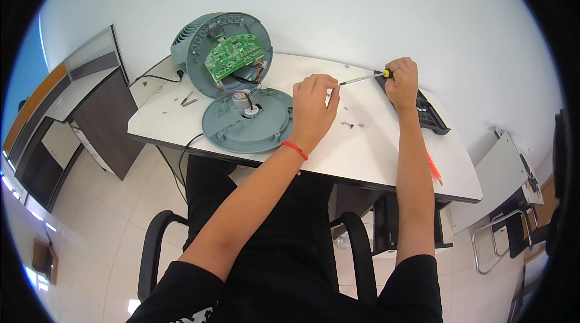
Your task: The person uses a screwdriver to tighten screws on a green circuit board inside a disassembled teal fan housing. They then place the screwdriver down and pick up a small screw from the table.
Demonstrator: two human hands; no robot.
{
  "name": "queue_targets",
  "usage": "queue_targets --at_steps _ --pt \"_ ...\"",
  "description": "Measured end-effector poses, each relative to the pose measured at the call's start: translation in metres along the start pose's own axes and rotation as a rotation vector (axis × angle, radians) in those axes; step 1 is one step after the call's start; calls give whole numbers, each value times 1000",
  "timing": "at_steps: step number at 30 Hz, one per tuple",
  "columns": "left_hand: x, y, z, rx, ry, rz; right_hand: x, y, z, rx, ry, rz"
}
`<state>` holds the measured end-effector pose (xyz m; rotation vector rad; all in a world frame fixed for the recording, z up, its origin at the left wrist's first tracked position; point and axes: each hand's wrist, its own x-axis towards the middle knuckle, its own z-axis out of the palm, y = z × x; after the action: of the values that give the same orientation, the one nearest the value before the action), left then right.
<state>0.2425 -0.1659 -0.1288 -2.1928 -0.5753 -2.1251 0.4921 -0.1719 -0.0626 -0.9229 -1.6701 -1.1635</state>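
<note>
My right hand (402, 84) is wrapped round the yellow-and-black handle of a screwdriver (362, 78), whose thin shaft points left. At its tip, the thumb and fingertips of my left hand (314, 104) come together; whatever they pinch is too small to make out. Just left of that hand lies a round grey-green base plate (229, 132) with a small round motor (241, 100) on it. Behind the plate, the grey-green ribbed housing (196, 60) of an appliance leans with its underside open. A green circuit board (235, 54) shows inside, and wires run down to the plate.
Small dark screws (348, 125) lie on the white table (362, 157). A black tool case (430, 116) sits at the right, partly behind my right arm, near an orange stick-like tool (434, 167). Metal tweezers (189, 100) and a black cable (160, 79) are at the left.
</note>
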Motion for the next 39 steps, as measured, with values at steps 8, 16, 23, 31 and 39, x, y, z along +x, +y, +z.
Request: queue_targets --at_steps 8,16,23,31,39 --pt "-1 0 1 -59 -6 -8 4 -6 4 30 -11 18" --pt "0 -3 3 -65 41 46 1 -2 2 36 -27 27" --pt "0 -2 2 -57 27 44 0 -1 1 16 -54 11" --pt "0 -3 3 -26 25 42 0 0 2 -20 -60 -21" --pt "0 -4 4 -19 32 42 0 -1 4 -33 -68 -14"
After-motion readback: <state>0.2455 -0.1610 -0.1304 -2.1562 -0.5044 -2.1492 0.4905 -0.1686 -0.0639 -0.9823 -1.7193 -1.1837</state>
